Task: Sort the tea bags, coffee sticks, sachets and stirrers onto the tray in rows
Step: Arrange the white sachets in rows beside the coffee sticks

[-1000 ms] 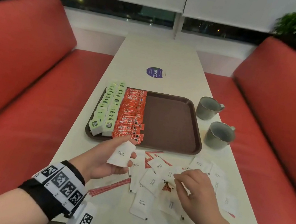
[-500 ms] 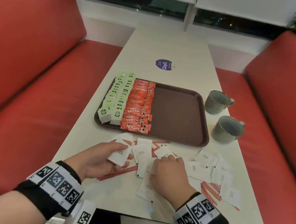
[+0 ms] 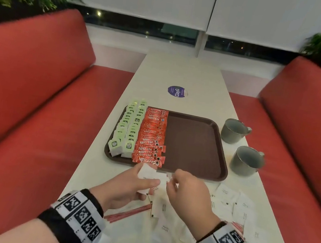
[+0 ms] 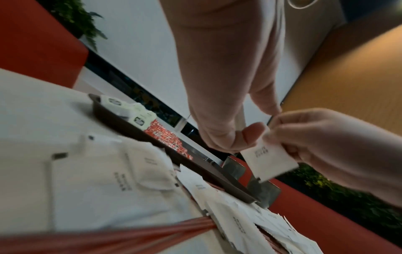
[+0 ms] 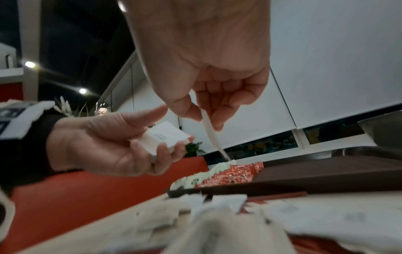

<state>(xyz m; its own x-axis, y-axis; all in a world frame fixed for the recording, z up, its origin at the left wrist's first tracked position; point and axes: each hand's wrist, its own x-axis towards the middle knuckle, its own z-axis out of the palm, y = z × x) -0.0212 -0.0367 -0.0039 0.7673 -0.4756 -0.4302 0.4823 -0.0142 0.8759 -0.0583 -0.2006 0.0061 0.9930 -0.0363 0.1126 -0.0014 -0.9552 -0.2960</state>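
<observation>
My left hand (image 3: 148,188) grips a small stack of white sugar sachets (image 3: 148,173) just in front of the brown tray (image 3: 192,143). My right hand (image 3: 173,182) pinches one more white sachet (image 5: 208,130) by its edge, right beside that stack (image 5: 163,135). On the tray's left part lie two rows of green tea bags (image 3: 129,129) and one row of red coffee sticks (image 3: 152,136). Loose white sachets (image 3: 226,203) are scattered on the table under and to the right of my hands. Red stirrers (image 3: 128,214) lie below my left hand.
Two grey mugs (image 3: 233,131) (image 3: 246,163) stand right of the tray. A purple round sticker (image 3: 177,91) is on the table behind it. Red benches (image 3: 32,101) flank the narrow white table. The tray's right part is bare.
My right hand has left the sachet pile, come up with one sachet and moved over to my left hand. The left hand with its stack has risen toward the tray's front edge.
</observation>
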